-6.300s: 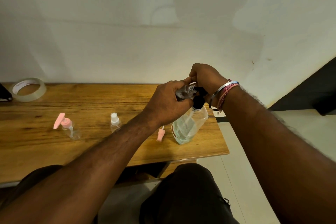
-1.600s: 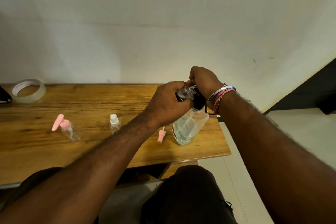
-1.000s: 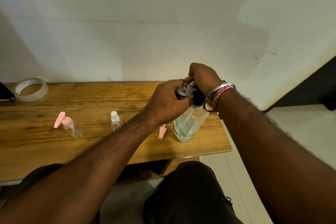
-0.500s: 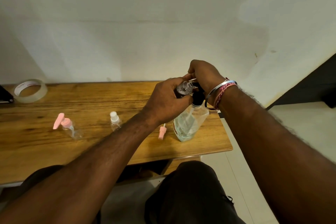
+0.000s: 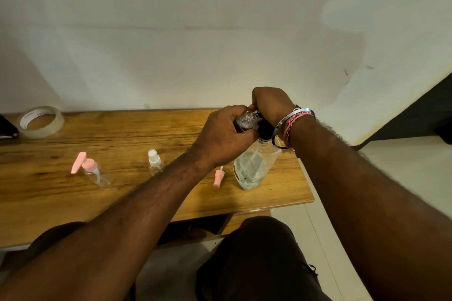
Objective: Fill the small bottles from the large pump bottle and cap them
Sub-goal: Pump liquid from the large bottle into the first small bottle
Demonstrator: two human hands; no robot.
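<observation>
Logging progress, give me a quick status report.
Left hand grips small clear bottle at pump spout. Right hand atop large pump bottle. Nothing in the way.

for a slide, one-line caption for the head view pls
Left hand holds a small clear bottle at the large pump bottle while the right hand covers the pump.

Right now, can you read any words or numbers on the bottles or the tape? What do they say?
No text here can be read.
Tape roll: reddish print on its inner core, too blurred to read.
Large pump bottle: a dark mark at its lower left edge, too small to read.
Small bottle with the pink pump and small bottle with the white cap: no lettering shows.
</observation>
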